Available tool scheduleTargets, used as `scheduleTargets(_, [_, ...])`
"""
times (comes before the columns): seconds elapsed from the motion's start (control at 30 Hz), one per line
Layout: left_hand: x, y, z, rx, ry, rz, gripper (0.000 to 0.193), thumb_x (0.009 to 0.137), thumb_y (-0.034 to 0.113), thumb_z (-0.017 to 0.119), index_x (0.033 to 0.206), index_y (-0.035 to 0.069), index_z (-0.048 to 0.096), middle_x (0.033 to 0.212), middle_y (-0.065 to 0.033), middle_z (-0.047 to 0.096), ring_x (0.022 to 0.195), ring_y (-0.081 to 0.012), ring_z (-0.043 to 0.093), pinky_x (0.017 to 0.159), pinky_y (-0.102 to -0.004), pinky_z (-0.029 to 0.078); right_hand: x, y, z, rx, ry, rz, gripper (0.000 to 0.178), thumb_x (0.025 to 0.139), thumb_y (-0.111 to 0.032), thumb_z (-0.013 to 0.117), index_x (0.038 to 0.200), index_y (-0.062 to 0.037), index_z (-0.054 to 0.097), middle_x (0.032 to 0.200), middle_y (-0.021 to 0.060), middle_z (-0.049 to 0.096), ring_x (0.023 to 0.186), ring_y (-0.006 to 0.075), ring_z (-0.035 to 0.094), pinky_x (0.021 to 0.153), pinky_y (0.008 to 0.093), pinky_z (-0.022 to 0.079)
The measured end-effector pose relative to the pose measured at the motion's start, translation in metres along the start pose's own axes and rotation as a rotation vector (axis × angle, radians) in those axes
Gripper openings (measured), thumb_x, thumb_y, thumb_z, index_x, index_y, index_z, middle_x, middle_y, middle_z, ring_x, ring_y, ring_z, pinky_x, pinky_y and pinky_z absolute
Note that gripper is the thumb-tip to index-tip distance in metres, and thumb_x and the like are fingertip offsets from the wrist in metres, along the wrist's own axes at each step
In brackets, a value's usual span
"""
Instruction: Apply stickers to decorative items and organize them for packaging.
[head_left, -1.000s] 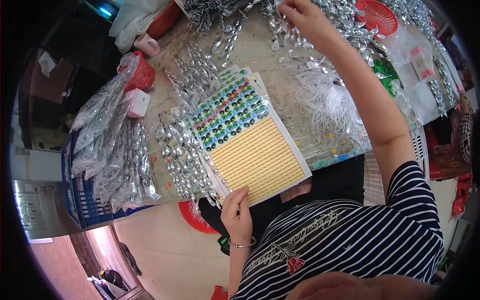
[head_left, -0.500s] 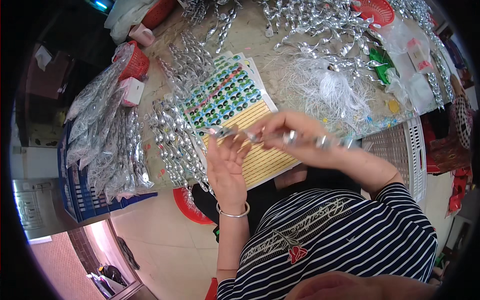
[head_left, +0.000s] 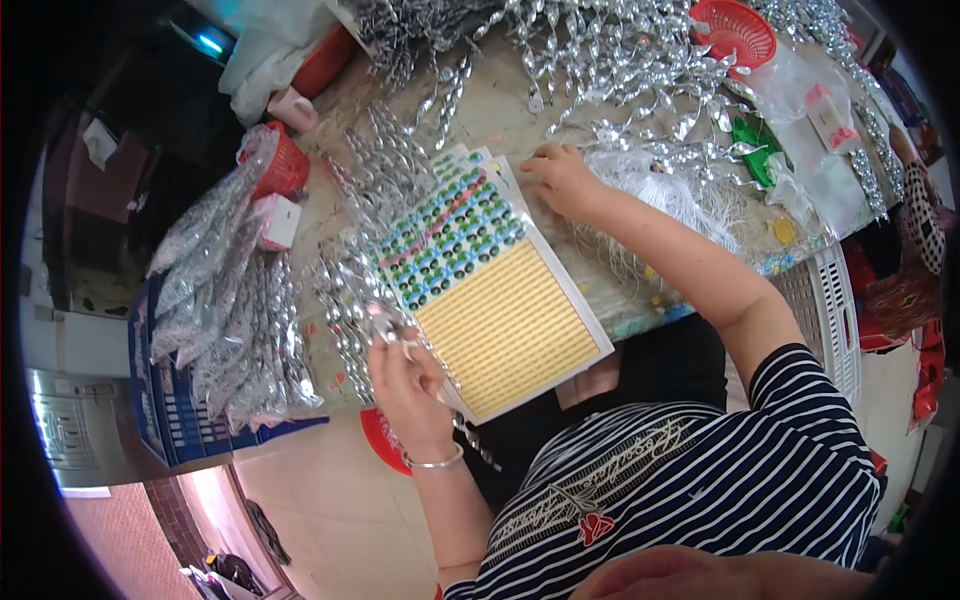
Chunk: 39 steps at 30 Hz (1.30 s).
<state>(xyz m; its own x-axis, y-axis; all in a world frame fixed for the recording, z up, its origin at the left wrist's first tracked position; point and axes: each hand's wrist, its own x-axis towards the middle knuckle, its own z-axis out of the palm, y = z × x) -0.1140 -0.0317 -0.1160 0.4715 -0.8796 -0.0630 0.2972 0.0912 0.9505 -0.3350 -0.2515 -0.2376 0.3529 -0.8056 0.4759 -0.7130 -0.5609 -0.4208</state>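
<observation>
My left hand point(head_left: 408, 390) is closed around a twisted silver foil strip point(head_left: 474, 440). Part of the strip hangs past the wrist, over the lower edge of the sticker sheet. It is blurred at the fingertips. My right hand point(head_left: 565, 182) rests low over the table, between the upper right corner of the sheet and a heap of white string point(head_left: 690, 205). Its fingers are bent a little and apart, and nothing shows in them. The sticker sheet point(head_left: 510, 330) lies on a stack, with green and blue round stickers above and yellow strips below.
Many silver twisted strips point(head_left: 345, 320) lie left of the sheet, with more across the far table. Plastic-wrapped bundles point(head_left: 215, 300) hang over a blue crate point(head_left: 165, 420) at the left. Red baskets point(head_left: 735, 35) and a green plastic piece point(head_left: 755, 150) stand farther off.
My hands were together over the sheet with a silver strip between them. Now they are apart: the left has dropped lower left with the strip, and the right has reached up to the table.
</observation>
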Motion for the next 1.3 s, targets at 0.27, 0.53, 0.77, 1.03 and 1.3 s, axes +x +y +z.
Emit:
scheduleTargets(0.27, [-0.031, -0.025, -0.015, 0.32, -0.198, -0.198, 0.028, 0.097, 0.015, 0.047, 0.115, -0.004, 0.054, 0.064, 0.0022, 0.048, 0.05, -0.0026, 0.04, 0.044, -0.0165, 0.03, 0.011, 0.001, 0.011, -0.02, -0.057, 0.156, 0.011, 0.072, -0.016, 0.07, 0.081, -0.0124, 0.064, 0.106, 0.011, 0.054, 0.103, 0.0333, 0.048, 0.088, 0.0426, 0.043])
scheduleTargets(0.53, [-0.04, -0.037, -0.027, 0.351, -0.289, -0.288, 0.024, 0.093, 0.009, 0.053, 0.111, -0.006, 0.057, 0.067, 0.0015, 0.051, 0.052, -0.0029, 0.044, 0.045, -0.0165, 0.033, 0.001, -0.044, -0.08, 0.522, -0.152, 0.184, 0.012, 0.085, -0.018, 0.062, 0.089, -0.0062, 0.061, 0.097, 0.0067, 0.06, 0.099, 0.021, 0.054, 0.087, 0.0346, 0.042])
scheduleTargets(0.77, [-0.04, -0.032, -0.004, 0.367, -0.257, -0.251, 0.029, 0.087, 0.004, 0.059, 0.115, -0.004, 0.058, 0.073, 0.0026, 0.055, 0.05, -0.0006, 0.041, 0.043, -0.0153, 0.03, -0.044, -0.108, -0.112, 1.155, -0.405, 0.321, 0.012, 0.092, -0.014, 0.055, 0.093, -0.0017, 0.056, 0.086, 0.0021, 0.06, 0.083, 0.0092, 0.056, 0.08, 0.0242, 0.046])
scheduleTargets(1.03, [-0.037, -0.019, 0.014, 0.148, -0.248, -0.2, 0.032, 0.088, 0.004, 0.06, 0.119, -0.002, 0.057, 0.093, -0.0044, 0.064, 0.047, 0.0008, 0.035, 0.04, -0.0153, 0.025, -0.073, -0.149, -0.111, 1.12, -0.593, 0.346, 0.011, 0.093, -0.013, 0.055, 0.093, -0.0023, 0.055, 0.081, -0.0001, 0.057, 0.076, 0.0057, 0.054, 0.07, 0.0211, 0.045])
scheduleTargets(1.3, [-0.034, -0.021, 0.009, 0.153, -0.258, -0.227, 0.017, 0.086, 0.011, 0.066, 0.1, 0.001, 0.068, 0.071, 0.003, 0.06, 0.051, -0.0005, 0.039, 0.047, -0.0152, 0.031, -0.077, -0.156, -0.108, 0.959, -0.614, 0.339, 0.009, 0.091, -0.012, 0.057, 0.09, -0.0026, 0.057, 0.08, -0.0012, 0.056, 0.074, 0.0056, 0.053, 0.067, 0.0211, 0.044])
